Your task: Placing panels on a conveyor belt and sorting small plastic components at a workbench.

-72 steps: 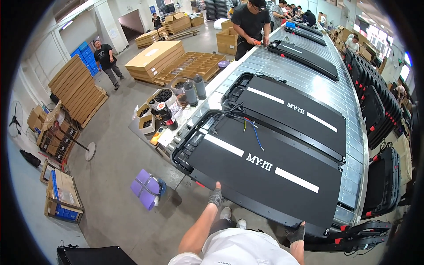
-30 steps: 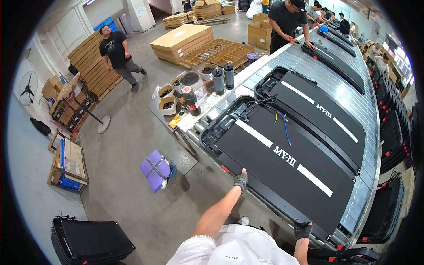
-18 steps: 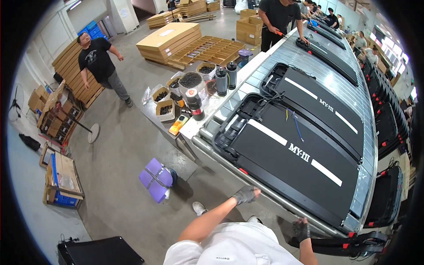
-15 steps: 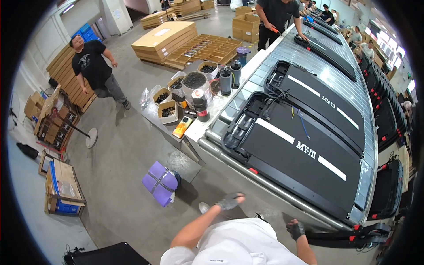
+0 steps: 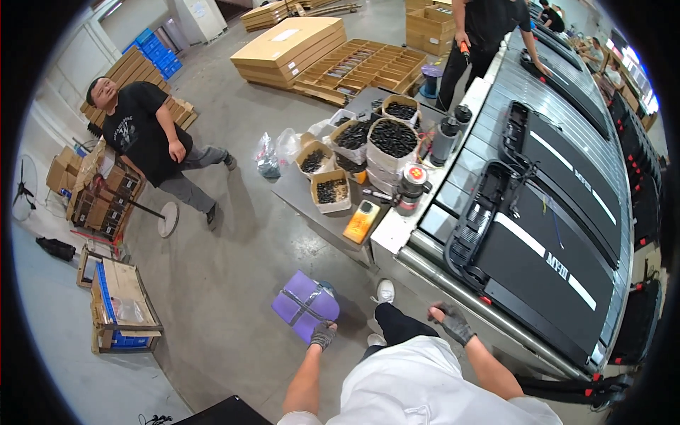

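Note:
My left hand (image 5: pixel 323 336), in a grey fingerless glove, hangs over the near edge of a purple-topped stool (image 5: pixel 304 303) with dark tape crossed over it. Its fingers are curled in with nothing visible in them; whether it touches the stool I cannot tell. My right hand (image 5: pixel 452 322), gloved the same way, is raised by the end of the roller conveyor (image 5: pixel 435 265), its fingers loosely apart and holding nothing I can see. On the conveyor lies a black treadmill (image 5: pixel 542 258) with white stripes, and beyond it a second treadmill (image 5: pixel 577 166).
A grey table (image 5: pixel 312 205) bears boxes of black parts (image 5: pixel 331 191), an orange-yellow device (image 5: pixel 362 221) and a dark bottle (image 5: pixel 411 190). One person in black (image 5: pixel 145 127) is at the left; another (image 5: pixel 489 35) works beside the conveyor. Flat cartons (image 5: pixel 287 49) are stacked behind.
My view has shifted, with the table and stool now further right in it. My left hand has come beside the stool, and my right hand has risen. The person at the left is nearer.

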Tool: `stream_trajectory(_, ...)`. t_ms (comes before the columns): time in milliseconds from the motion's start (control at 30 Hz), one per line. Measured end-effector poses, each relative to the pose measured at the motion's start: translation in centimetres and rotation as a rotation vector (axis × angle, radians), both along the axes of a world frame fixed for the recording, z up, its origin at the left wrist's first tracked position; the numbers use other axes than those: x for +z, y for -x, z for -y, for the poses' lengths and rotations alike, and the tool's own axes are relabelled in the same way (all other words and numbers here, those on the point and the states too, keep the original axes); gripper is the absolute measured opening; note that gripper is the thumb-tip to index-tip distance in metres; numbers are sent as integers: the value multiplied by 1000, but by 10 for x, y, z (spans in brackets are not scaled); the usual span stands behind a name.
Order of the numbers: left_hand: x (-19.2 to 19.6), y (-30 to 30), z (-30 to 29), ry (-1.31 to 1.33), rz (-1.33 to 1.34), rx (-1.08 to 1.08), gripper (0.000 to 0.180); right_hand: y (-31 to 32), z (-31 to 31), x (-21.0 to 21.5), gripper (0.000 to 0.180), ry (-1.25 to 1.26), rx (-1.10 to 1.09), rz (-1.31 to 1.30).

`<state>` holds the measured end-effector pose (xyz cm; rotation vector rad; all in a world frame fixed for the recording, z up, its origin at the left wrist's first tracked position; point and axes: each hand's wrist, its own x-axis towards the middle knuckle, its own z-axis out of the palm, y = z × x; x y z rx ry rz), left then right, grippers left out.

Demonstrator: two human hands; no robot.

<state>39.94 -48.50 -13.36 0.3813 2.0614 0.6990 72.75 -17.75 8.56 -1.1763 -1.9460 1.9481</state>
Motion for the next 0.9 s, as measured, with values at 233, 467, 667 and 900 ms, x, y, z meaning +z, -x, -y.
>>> stream_trajectory(233,92,83,-67,-121,-2,225,31,189,-52,7,32,-287,311,-207)
stream_trajectory(467,156,206,-137,-328,-98,85,40,285,-73,16,28,-127,387,-173)
stream_trajectory(667,216,330,-301,-292,-399,-442,39,316,-85,-15,27,-126,175,-148)
stream_trajectory(900,173,435,-467,-332,-865,-1119,41,400,-99,0,23,-274,-146,-31)
